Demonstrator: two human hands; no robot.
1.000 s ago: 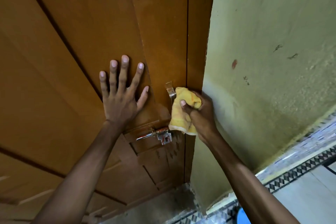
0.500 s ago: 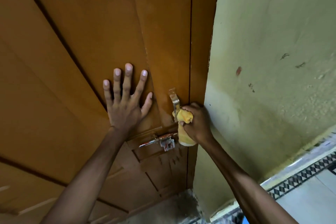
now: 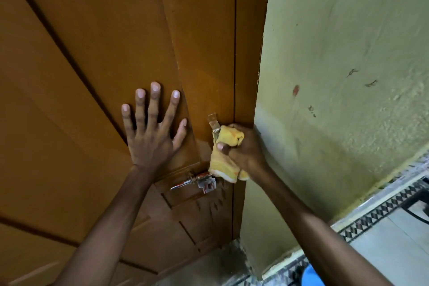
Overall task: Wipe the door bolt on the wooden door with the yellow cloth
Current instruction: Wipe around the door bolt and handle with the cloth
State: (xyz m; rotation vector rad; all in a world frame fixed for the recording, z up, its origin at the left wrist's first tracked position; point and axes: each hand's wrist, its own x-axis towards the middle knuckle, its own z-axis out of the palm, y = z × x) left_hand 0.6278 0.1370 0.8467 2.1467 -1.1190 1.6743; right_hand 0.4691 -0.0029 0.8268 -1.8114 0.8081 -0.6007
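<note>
The brown wooden door (image 3: 116,42) fills the left of the head view. My left hand (image 3: 152,132) lies flat against it with the fingers spread. My right hand (image 3: 246,148) grips the bunched yellow cloth (image 3: 224,158) against the door's right edge. The cloth covers the lower part of an upright metal bolt (image 3: 214,122), whose top sticks out above it. A second, horizontal metal bolt (image 3: 197,181) with reddish stains sits just below the cloth's hanging end.
A greenish plastered wall (image 3: 348,65) stands directly right of the door frame (image 3: 249,53). Patterned tile edging (image 3: 380,213) and pale floor tiles run along the lower right. A blue object (image 3: 312,277) shows at the bottom edge, partly behind my right arm.
My right hand has slid the cloth along the upright bolt, down and then back up a little, and the cloth hangs looser now. My left hand stays pressed on the door.
</note>
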